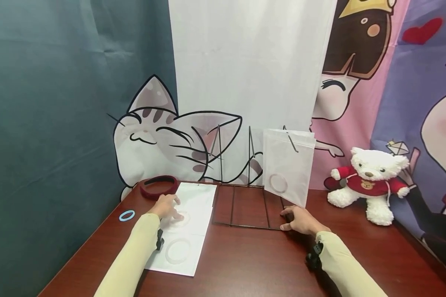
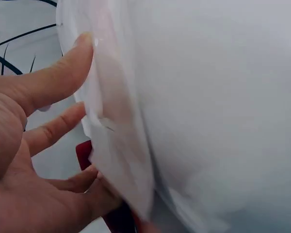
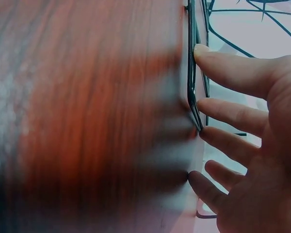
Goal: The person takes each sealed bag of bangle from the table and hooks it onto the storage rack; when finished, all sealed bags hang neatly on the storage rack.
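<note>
Simultaneously, fingers spread and clasping nothing, the left hand (image 1: 166,207) touches white bags (image 1: 186,231) at the head view's seven o'clock, likely light, limp and best pinched by an edge, while the right hand (image 1: 300,220) likewise touches the seemingly stiff wire rack (image 1: 241,226) at five.

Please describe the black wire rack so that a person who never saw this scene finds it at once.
On the reddish-brown wooden table, look right of the white packets lying flat. There stands the black wire rack, the right hand at its front right corner. Unlike its neighbours, it is an open frame with upright wires.
</note>
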Available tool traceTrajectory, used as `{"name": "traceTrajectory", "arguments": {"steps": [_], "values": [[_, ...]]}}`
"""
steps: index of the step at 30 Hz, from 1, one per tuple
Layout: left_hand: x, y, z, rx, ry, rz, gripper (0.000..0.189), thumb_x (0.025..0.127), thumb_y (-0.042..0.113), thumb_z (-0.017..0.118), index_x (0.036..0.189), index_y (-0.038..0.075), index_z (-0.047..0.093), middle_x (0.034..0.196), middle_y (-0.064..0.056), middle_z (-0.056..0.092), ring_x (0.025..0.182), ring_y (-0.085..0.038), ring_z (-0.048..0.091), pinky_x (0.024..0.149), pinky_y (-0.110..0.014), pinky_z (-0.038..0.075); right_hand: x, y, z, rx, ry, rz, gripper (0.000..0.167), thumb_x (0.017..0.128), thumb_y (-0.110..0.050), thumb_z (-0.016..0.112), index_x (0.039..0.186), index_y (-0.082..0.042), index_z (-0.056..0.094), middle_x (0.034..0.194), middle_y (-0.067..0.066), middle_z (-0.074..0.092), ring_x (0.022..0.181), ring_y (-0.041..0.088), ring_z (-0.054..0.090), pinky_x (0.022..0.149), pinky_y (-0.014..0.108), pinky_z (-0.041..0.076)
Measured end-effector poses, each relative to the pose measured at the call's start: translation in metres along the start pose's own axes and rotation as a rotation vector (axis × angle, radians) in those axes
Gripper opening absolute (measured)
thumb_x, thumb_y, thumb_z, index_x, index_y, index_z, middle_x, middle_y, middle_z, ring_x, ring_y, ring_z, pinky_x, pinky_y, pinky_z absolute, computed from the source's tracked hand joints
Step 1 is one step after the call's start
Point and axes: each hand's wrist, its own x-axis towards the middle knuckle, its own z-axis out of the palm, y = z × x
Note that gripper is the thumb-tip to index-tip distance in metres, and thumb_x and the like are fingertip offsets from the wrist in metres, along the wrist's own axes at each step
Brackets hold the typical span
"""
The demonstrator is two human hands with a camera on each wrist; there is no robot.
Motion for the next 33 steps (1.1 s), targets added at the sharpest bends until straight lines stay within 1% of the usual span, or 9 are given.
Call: {"name": "traceTrajectory", "arguments": {"steps": [4, 7, 11, 14, 19, 22, 26, 29, 33], "values": [[0.000, -0.004, 0.000, -0.034, 0.034, -0.040, 0.047, 0.071, 0.018, 0.091, 0.111, 0.008, 0.069, 0.123, -0.024, 0.061, 0.115, -0.040, 0.047, 0.099, -0.059, 0.046, 0.002, 0.000, 0.002, 0.007, -0.002, 0.012, 0.045, 0.072, -0.021, 0.088, 0.111, -0.004, 0.073, 0.126, 0.021, 0.066, 0.121, 0.041, 0.058, 0.102, 0.057, 0.045], [-0.002, -0.004, -0.003, -0.076, 0.052, -0.052, 0.042, 0.074, 0.007, 0.087, 0.112, 0.008, 0.070, 0.126, -0.025, 0.060, 0.118, -0.040, 0.047, 0.101, -0.059, 0.047, 0.001, 0.000, 0.002, 0.008, -0.001, 0.022, 0.045, 0.072, -0.021, 0.088, 0.111, -0.005, 0.073, 0.128, 0.021, 0.065, 0.123, 0.042, 0.058, 0.103, 0.057, 0.045], [-0.004, -0.007, -0.006, -0.099, 0.061, -0.003, 0.032, 0.077, -0.008, 0.075, 0.106, 0.005, 0.073, 0.107, -0.020, 0.069, 0.103, -0.032, 0.059, 0.087, -0.045, 0.056, 0.001, 0.000, 0.002, 0.014, 0.000, 0.020, 0.045, 0.072, -0.021, 0.088, 0.111, -0.005, 0.073, 0.130, 0.022, 0.064, 0.124, 0.043, 0.057, 0.104, 0.058, 0.044], [-0.003, -0.009, -0.006, -0.075, 0.058, 0.030, 0.024, 0.082, 0.000, 0.073, 0.106, 0.002, 0.072, 0.099, -0.018, 0.070, 0.094, -0.028, 0.063, 0.081, -0.041, 0.057, 0.001, 0.001, 0.002, 0.025, 0.001, 0.024, 0.045, 0.072, -0.020, 0.088, 0.112, -0.004, 0.073, 0.131, 0.024, 0.063, 0.127, 0.045, 0.055, 0.105, 0.058, 0.043], [0.003, -0.005, 0.000, -0.008, 0.036, 0.008, 0.054, 0.087, 0.032, 0.077, 0.122, -0.005, 0.060, 0.119, -0.024, 0.066, 0.107, -0.035, 0.061, 0.099, -0.052, 0.051, 0.002, 0.001, 0.002, 0.033, -0.003, 0.029, 0.045, 0.073, -0.019, 0.087, 0.112, -0.002, 0.073, 0.131, 0.025, 0.063, 0.126, 0.045, 0.055, 0.105, 0.059, 0.043], [0.010, -0.001, 0.006, 0.000, 0.047, -0.026, 0.069, 0.083, 0.038, 0.080, 0.131, -0.005, 0.054, 0.128, -0.026, 0.062, 0.115, -0.043, 0.057, 0.103, -0.058, 0.045, 0.002, 0.001, 0.001, 0.030, -0.010, 0.032, 0.044, 0.073, -0.018, 0.087, 0.112, -0.003, 0.073, 0.130, 0.023, 0.064, 0.124, 0.044, 0.056, 0.104, 0.058, 0.043], [0.019, 0.004, 0.012, -0.069, 0.089, -0.094, 0.078, 0.076, 0.032, 0.087, 0.134, -0.004, 0.050, 0.132, -0.029, 0.058, 0.117, -0.051, 0.051, 0.100, -0.064, 0.042, 0.002, 0.000, 0.002, 0.051, -0.009, 0.046, 0.043, 0.073, -0.016, 0.087, 0.111, -0.003, 0.073, 0.131, 0.024, 0.063, 0.125, 0.044, 0.056, 0.104, 0.058, 0.043], [0.024, 0.005, 0.013, -0.130, 0.104, -0.130, 0.080, 0.074, 0.022, 0.088, 0.136, -0.006, 0.045, 0.134, -0.032, 0.055, 0.122, -0.050, 0.051, 0.106, -0.062, 0.042, 0.001, -0.001, 0.002, 0.058, -0.007, 0.047, 0.043, 0.073, -0.015, 0.087, 0.111, -0.003, 0.073, 0.133, 0.025, 0.062, 0.126, 0.045, 0.055, 0.105, 0.059, 0.043], [0.027, 0.005, 0.011, -0.179, 0.103, -0.120, 0.079, 0.075, 0.010, 0.084, 0.141, -0.006, 0.044, 0.142, -0.032, 0.051, 0.129, -0.047, 0.049, 0.113, -0.060, 0.038, 0.000, -0.002, 0.002, 0.056, 0.000, 0.039, 0.042, 0.073, -0.016, 0.087, 0.111, -0.003, 0.073, 0.135, 0.026, 0.061, 0.127, 0.045, 0.055, 0.105, 0.059, 0.043]]}}
